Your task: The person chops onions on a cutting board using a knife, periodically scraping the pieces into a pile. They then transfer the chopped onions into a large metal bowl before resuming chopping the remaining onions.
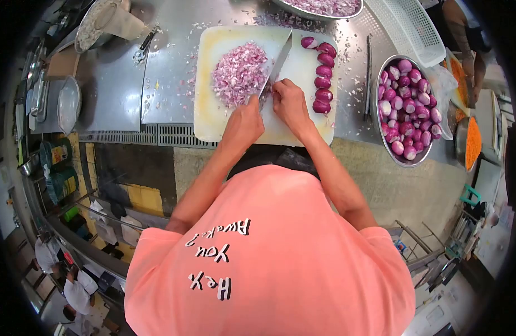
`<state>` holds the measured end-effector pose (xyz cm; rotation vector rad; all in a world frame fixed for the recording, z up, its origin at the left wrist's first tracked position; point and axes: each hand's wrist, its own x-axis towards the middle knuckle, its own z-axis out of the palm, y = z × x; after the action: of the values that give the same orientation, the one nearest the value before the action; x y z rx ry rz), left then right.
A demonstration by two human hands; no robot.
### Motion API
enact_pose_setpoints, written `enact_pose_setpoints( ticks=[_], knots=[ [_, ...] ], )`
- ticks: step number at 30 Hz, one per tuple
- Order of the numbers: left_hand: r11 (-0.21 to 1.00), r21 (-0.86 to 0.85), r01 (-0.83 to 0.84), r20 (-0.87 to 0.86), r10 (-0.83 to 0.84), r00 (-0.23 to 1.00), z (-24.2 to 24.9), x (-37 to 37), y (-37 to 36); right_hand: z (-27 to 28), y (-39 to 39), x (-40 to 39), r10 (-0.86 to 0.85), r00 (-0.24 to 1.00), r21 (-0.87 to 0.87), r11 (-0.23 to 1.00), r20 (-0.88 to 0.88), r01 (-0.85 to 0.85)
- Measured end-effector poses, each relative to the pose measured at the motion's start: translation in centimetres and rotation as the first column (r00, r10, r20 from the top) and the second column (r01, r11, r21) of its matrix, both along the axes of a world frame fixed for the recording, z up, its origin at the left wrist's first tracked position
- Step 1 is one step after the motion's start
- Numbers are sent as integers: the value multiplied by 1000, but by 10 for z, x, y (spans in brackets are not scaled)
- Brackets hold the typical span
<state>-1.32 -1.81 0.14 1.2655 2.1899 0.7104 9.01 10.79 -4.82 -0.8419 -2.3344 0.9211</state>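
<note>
My left hand (245, 122) is closed round the handle of a kitchen knife (279, 60), whose blade points away over the white cutting board (213, 120). Close against the blade's right side, my right hand (291, 104) has its fingers curled on a small piece of red onion, mostly hidden by the fingers and blade. Left of the knife lies a heap of chopped red onion (239, 74). Peeled red onions (323, 71) stand in a row along the board's right side.
Right of the board is a steel bowl (375, 106) of peeled red onions. Beyond the board sits a bowl (325, 15) of chopped onion, near a white perforated basket (417, 33). Onion bits litter the steel table (171, 67). A dark rod (367, 78) lies between board and bowl.
</note>
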Motion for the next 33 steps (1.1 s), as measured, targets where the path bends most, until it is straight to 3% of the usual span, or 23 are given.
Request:
enact_pose_setpoints(
  ticks=[5,8,11,13,17,20,22,26,29,31,33],
  knots=[
    [998,64,-21,13,21,1000,6,0,2,4,1,2,-7,1000,23,1000,-6,7],
    [1000,-3,30,-17,-30,999,-8,4,4,4,-3,5,-21,998,20,1000,55,20],
    [993,115,4,18,-6,1000,6,2,9,1,1,8,-11,1000,18,1000,8,11],
    [1000,30,-2,33,1,999,12,6,5,2,2,10,-27,999,13,1000,29,27],
    [996,90,11,19,-13,1000,-16,6,15,1,6,17,-13,999,26,1000,50,12],
    [996,82,24,26,-26,999,13,-1,7,2,27,29,-32,999,21,999,-2,32],
    [997,-24,80,125,-77,989,26,6,-12,1,50,41,-160,985,52,985,-68,163],
    [992,-8,126,202,-122,972,-12,-9,-46,19,98,42,-227,971,152,960,-75,236],
    [996,79,30,248,-48,968,-16,-30,-48,21,128,27,-178,980,246,950,-84,194],
    [997,17,-77,105,75,992,0,-41,-41,16,148,10,-79,995,365,926,-68,98],
    [993,13,-120,69,119,990,8,-35,-36,9,156,-4,-49,997,395,916,-64,70]
  ],
)
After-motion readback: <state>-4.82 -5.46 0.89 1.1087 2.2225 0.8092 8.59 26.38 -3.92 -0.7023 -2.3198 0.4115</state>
